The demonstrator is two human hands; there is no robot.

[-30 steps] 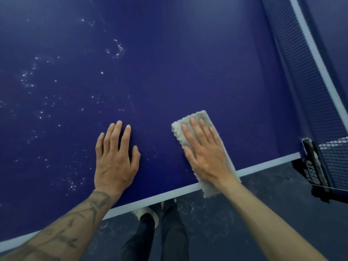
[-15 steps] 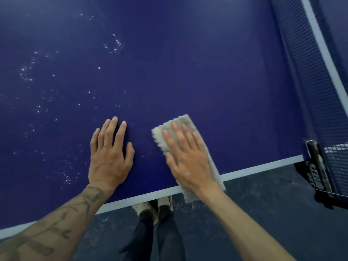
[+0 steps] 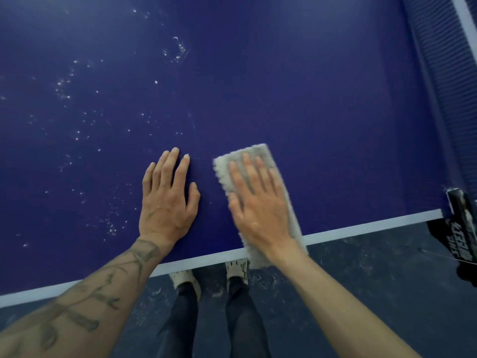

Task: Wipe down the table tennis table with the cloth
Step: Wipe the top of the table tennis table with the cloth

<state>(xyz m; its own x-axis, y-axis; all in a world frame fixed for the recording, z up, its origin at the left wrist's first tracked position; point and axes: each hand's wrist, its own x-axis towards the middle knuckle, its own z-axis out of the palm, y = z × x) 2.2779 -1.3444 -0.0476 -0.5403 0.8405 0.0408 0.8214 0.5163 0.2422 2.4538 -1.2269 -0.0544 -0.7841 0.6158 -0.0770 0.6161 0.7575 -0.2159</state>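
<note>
The dark blue table tennis table fills the upper view, with a white line along its near edge. A folded grey cloth lies on it close to that edge, its lower end hanging over the edge. My right hand presses flat on the cloth with straight fingers. My left hand rests flat on the bare surface just left of the cloth, fingers straight. White specks and dust are scattered over the left part of the table.
The net runs along the right side, with its black clamp post at the table's edge. Below the edge are the dark floor and my legs and light shoes.
My right hand slid the cloth leftward along the near edge, closer to my left hand. The left hand stayed planted on the table.
</note>
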